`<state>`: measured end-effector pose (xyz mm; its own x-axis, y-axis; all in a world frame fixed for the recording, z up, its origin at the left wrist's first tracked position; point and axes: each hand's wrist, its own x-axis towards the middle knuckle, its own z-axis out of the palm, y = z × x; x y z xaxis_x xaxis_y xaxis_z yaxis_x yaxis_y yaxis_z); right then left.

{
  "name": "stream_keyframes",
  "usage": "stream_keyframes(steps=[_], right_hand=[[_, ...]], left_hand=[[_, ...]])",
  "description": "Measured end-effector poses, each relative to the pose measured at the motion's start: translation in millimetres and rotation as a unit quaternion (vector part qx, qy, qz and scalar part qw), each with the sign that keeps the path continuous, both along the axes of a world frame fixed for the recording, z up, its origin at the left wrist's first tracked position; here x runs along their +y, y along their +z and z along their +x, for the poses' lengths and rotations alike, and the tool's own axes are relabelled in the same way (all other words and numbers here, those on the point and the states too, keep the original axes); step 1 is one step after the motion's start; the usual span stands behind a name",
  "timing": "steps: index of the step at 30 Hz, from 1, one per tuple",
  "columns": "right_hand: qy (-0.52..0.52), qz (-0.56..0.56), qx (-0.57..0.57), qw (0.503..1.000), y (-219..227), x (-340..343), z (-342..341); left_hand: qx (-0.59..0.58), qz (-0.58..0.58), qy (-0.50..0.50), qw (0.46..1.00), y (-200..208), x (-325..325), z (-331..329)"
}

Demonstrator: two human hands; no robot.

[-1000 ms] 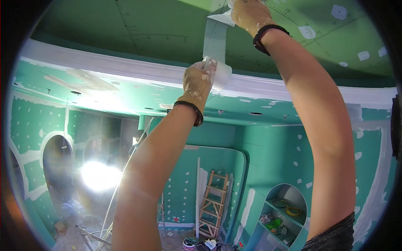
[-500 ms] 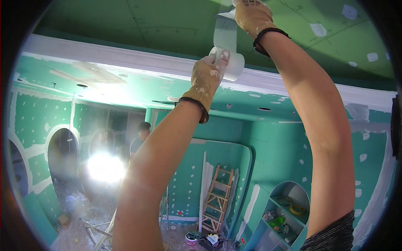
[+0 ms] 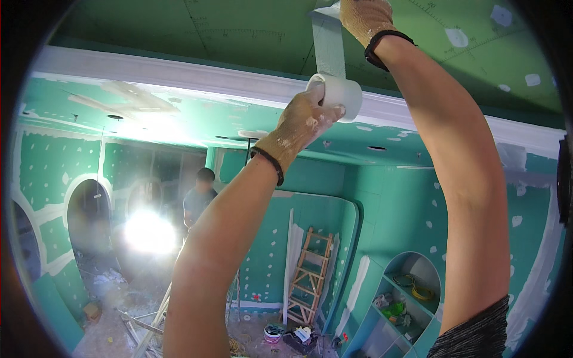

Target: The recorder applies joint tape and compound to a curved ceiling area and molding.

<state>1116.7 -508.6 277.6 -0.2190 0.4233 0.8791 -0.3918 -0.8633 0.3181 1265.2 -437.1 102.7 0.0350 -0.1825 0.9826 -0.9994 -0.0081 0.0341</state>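
Observation:
My left hand [image 3: 303,122], in a dusty tan work glove with a dark cuff, grips a wide roll of white joint tape [image 3: 346,101] just below the green ceiling board. Its thumb sits at the open end of the roll, its fingers underneath. From the roll a pale tape strip [image 3: 329,48] runs up toward the board, with a whitish fold or flat edge at its top. Beside that edge, my gloved right hand [image 3: 366,22] is curled closed at the upper rim of the picture. Its fingertips are cut off, so what it holds cannot be made out.
A white cornice [image 3: 179,74] crosses below the ceiling board [image 3: 256,36]. Farther down stand a wooden ladder [image 3: 309,277], a bucket [image 3: 273,334] and an arched shelf niche [image 3: 412,292]. Another person [image 3: 200,197] stands at the back left near a glaring lamp [image 3: 150,231].
My left hand has shifted slightly right and down with the roll and turned, its fingers now under it. More strip shows. My right hand has edged up and right.

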Motion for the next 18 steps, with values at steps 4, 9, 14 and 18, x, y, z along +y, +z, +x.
stream_keyframes(steps=[4,9,14,18], right_hand=[[0.161,-0.162,0.144,0.963,-12.3,-23.1,-28.6],[0.069,-0.065,0.060,0.994,4.5,-8.9,-10.0],[-0.007,0.048,0.018,0.999,-0.1,5.0,-8.6],[-0.008,0.041,0.007,0.999,-0.5,9.7,-8.3]], left_hand=[[0.051,0.039,-0.008,0.998,-14.9,6.4,3.9],[0.089,0.062,-0.181,0.978,-31.6,3.2,13.6],[0.103,0.080,-0.114,0.985,-60.2,9.6,4.4],[0.099,0.044,-0.001,0.994,-70.4,14.2,6.0]])
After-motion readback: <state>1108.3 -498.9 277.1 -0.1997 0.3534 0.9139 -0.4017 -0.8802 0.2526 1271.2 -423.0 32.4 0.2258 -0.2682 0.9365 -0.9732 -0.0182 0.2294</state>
